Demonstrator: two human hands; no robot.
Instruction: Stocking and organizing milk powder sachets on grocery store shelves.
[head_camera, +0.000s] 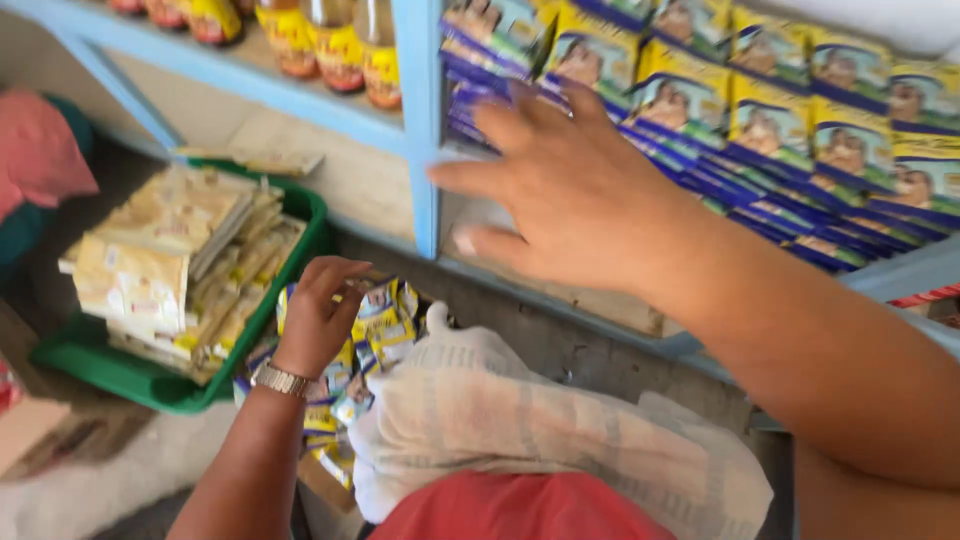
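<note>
My right hand (560, 195) reaches up to the blue shelf (420, 130), fingers spread, touching the bare shelf board beside a row of yellow-and-blue packets (790, 130); it holds nothing. My left hand (318, 312), with a metal watch on the wrist, reaches down into a pile of the same yellow-and-blue packets (385, 320) on the floor. Its fingers curl over the packets, and I cannot tell if they grip one.
A green crate (110, 375) of pale yellow packets sits at the left on the floor. A white woven sack (560, 430) lies under my arms over something red. Bottles (330, 45) stand on the upper shelf. A red cloth is at far left.
</note>
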